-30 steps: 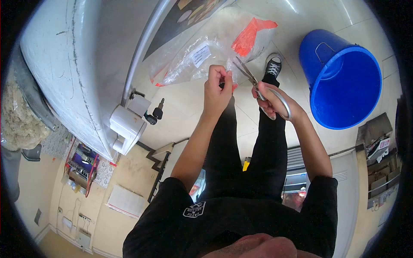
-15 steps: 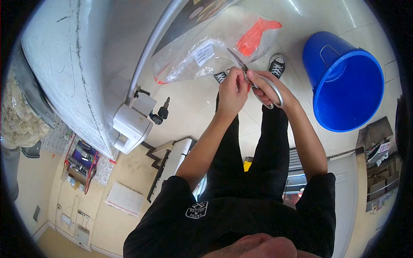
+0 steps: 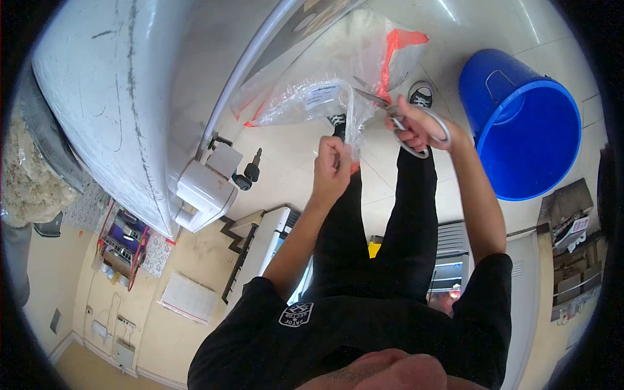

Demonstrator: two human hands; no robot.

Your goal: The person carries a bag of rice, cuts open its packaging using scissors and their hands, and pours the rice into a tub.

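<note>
A large clear plastic bag (image 3: 292, 101) with red-orange strips and a white label (image 3: 322, 95) lies in front of me, its near part pulled up toward my body. My left hand (image 3: 333, 170) is closed on the gathered edge of this bag. Silver scissors (image 3: 398, 123) are in my right hand (image 3: 419, 127), with fingers around the handles. The blades point up and left, beside the raised plastic, and look parted. Whether they touch the plastic cannot be made out.
A blue bucket (image 3: 526, 130) stands on the floor at the right. At the left is a big white machine (image 3: 97, 97) with a white latch (image 3: 207, 195) and hanging keys (image 3: 249, 172). My shoe (image 3: 420, 95) is beyond the scissors.
My left hand has moved down toward me, drawing the plastic taut and upward. The scissors have come away from my left hand, to the right, and their blades have parted.
</note>
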